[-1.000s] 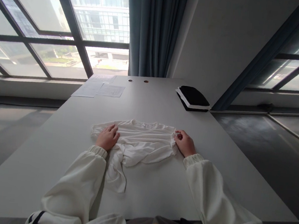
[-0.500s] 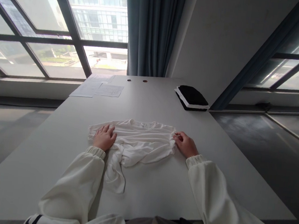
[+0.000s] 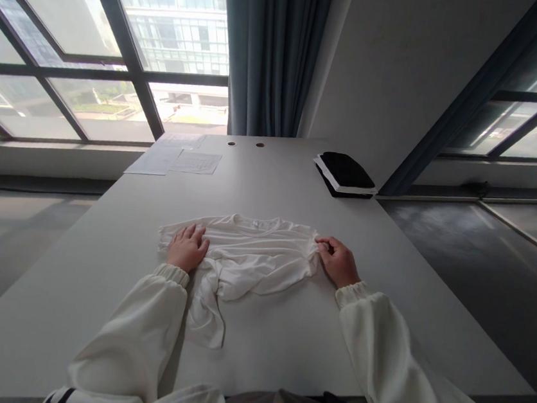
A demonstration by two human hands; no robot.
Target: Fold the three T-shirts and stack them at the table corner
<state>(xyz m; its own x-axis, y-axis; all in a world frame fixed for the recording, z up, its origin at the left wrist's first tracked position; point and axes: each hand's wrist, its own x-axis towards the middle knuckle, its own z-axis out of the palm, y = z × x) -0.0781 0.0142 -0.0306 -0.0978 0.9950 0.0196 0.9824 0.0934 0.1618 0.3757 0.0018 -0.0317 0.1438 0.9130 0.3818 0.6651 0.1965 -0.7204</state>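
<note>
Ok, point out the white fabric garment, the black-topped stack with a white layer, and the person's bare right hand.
White fabric garment (image 3: 250, 251): head view, middle of its body.
Black-topped stack (image 3: 347, 170): head view, top surface.
Bare right hand (image 3: 339, 264): head view, back of the hand.

I have a broad way through over the bare desk (image 3: 285, 346) between the twisted tail (image 3: 207, 317) of the white shirt (image 3: 254, 245) and my right sleeve (image 3: 380, 350), while on its other side that tail lies just beside my left sleeve (image 3: 138, 322) and leaves only a tight gap. Behind the collar an open band runs across, bounded farther back by flat papers (image 3: 176, 159) on the left and a thick black-and-white bundle (image 3: 346, 175) on the right. My left hand (image 3: 188, 248) covers one side of the shirt, and my right hand (image 3: 338, 262), pinching the other, bars that end.
</note>
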